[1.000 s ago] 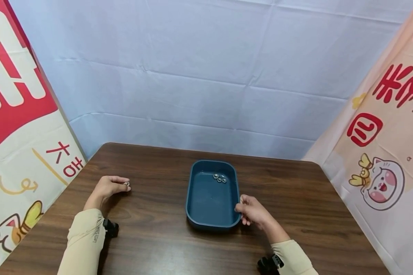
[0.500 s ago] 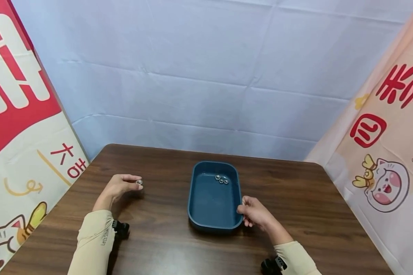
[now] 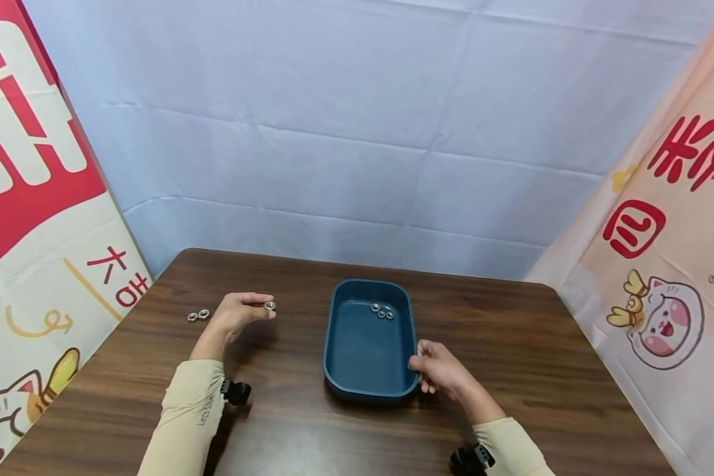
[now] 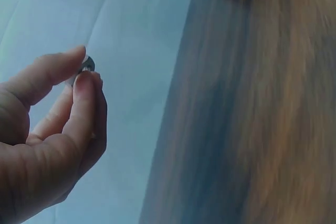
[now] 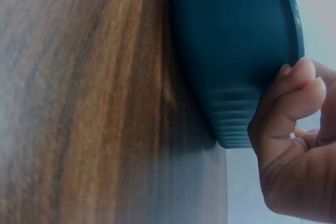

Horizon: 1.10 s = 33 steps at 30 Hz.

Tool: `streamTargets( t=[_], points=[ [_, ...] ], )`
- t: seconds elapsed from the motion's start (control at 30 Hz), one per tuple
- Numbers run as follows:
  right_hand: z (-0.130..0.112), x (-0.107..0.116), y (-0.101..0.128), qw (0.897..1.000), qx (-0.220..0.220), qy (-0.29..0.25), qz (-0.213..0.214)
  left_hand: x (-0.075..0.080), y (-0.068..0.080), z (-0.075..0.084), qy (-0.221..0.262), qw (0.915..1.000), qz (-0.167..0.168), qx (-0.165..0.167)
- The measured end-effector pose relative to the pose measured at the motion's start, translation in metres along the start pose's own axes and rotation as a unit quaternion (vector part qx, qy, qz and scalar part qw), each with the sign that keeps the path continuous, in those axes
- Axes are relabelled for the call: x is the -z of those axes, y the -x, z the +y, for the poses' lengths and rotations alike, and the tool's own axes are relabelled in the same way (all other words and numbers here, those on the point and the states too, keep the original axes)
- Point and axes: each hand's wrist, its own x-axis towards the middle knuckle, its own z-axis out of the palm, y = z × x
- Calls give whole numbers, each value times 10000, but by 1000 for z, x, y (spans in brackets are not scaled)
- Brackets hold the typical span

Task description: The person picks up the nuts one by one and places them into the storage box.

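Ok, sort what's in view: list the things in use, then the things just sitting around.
In use:
- left hand, pinching a nut
- right hand, gripping the tray by its right rim
- three nuts in the tray
- two nuts on the table, left of the left hand

Just there:
- white backdrop
- printed banners at both sides

Dark wood-grain table (image 3: pixel 309 436) fills the lower half of the frame — its far edge runs against the pale backdrop. Sitting right on it, just right of centre, a blue rectangular tray (image 3: pixel 333 344), long side pointing away. Over at centre left, two small metal nuts (image 3: pixel 198 315) lie side by side on the bare wood — well apart from the tray.
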Motion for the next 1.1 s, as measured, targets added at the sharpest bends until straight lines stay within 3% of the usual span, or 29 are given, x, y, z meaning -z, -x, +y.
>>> streamTargets(
  t=[0.37,0.63,0.77,1.0,1.1],
  points=[
    [-18,-3,12,10000,21,-13,-35,-45,-7,12,466,9989,-87,-21],
    [-1,0,0,10000,0,37,23,-66,-13,14,643,9977,-188,73],
    [2,1,-1,10000,34,52,7,-76,-15,19,567,9980,-261,114],
    [2,1,-2,9999,34,78,92,-95,-20,30,0,9993,-361,88],
    [2,0,-1,9999,22,58,79,-101,-23,33,43,9990,-443,105]
  ],
)
